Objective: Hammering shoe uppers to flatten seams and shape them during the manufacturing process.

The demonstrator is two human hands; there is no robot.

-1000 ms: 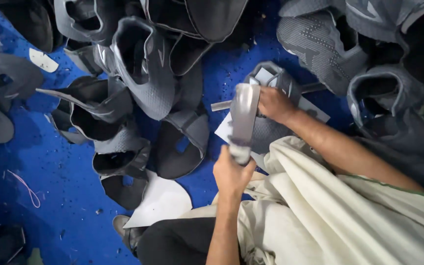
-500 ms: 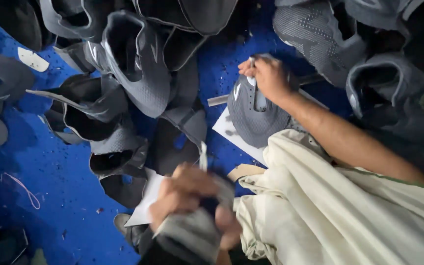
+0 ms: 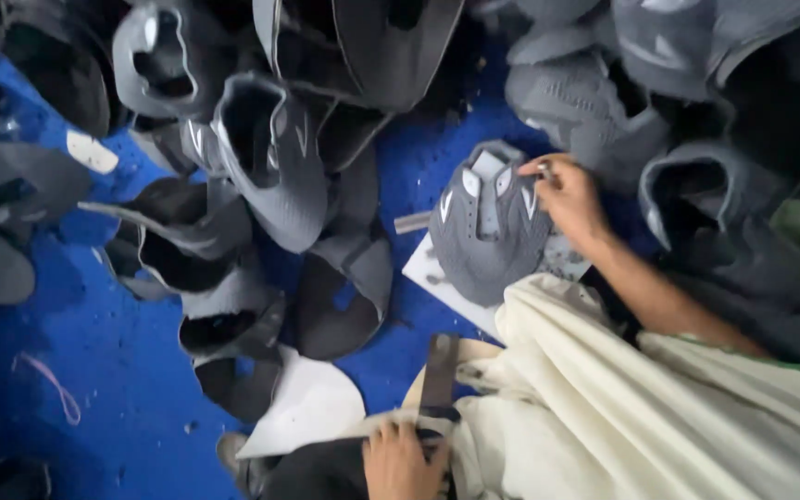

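A grey knit shoe upper (image 3: 485, 233) lies flat on a white board (image 3: 437, 278) on the blue floor. My right hand (image 3: 568, 199) reaches over its top right edge, fingertips pinched together on that edge; something small and pale shows between them. My left hand (image 3: 405, 460) is low at the bottom edge, over my dark lap, with its fingers curled on the lower end of a flat dark strip (image 3: 439, 368) that points up toward the board. A cream cloth (image 3: 659, 417) covers my right side and hides the arm's upper part.
Several grey and black shoe uppers (image 3: 270, 157) are heaped across the left, top and right of the blue floor (image 3: 94, 370). A white sheet (image 3: 312, 407) lies near my knee. A pink thread (image 3: 53, 389) lies at the left.
The right hand laid the grey upper flat on the board and shifted to its right edge. The left hand dropped to my lap, away from the upper, and now rests on the dark strip.
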